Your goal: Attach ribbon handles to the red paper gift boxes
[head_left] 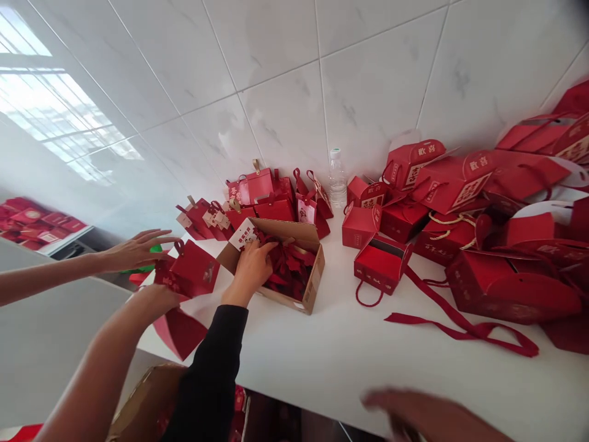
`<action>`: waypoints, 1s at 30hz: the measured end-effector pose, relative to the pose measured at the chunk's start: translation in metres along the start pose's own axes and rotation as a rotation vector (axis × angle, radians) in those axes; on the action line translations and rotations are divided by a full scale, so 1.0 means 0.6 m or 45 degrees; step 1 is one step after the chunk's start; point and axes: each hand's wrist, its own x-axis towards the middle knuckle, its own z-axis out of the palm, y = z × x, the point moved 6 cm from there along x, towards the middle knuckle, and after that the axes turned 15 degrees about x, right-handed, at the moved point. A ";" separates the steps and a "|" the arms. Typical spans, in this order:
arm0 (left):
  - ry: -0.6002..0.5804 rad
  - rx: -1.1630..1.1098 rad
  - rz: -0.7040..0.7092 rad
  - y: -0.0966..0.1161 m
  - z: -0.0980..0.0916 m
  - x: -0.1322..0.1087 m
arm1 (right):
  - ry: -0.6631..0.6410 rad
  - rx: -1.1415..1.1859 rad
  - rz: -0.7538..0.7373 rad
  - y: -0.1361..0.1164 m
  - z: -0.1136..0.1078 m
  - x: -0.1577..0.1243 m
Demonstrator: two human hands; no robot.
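A co-worker's hand [138,248] hovers spread at far left; the left hand [159,298] grips the red gift bag [193,270] by its near-left corner, tilted above the surface [331,350] edge; a black-sleeved hand [251,267] digs in the cardboard box [313,288] just beside; the right hand [414,417], blurred so its grip is unclear, lies well apart.

Bare tabletop [322,356] between red boxes [460,184]

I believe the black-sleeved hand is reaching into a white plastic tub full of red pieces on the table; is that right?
Not quite. The head view shows the black-sleeved hand reaching into a brown cardboard box, not a white plastic tub. The rest holds: the box is full of red pieces and sits on the table.
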 end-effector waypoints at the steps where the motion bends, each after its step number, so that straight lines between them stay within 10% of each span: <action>1: -0.006 0.007 -0.012 -0.001 0.001 0.000 | -0.065 -0.015 -0.028 -0.005 0.014 0.027; 9: -0.154 0.103 -0.028 0.007 0.036 0.032 | -0.306 -0.346 0.035 -0.017 0.092 0.209; 20: -0.215 0.019 0.260 0.071 0.027 0.010 | -0.318 -0.393 0.114 0.009 0.075 0.157; 30: -0.332 0.136 0.106 0.068 0.036 -0.012 | -0.306 -0.337 0.182 0.023 0.074 0.141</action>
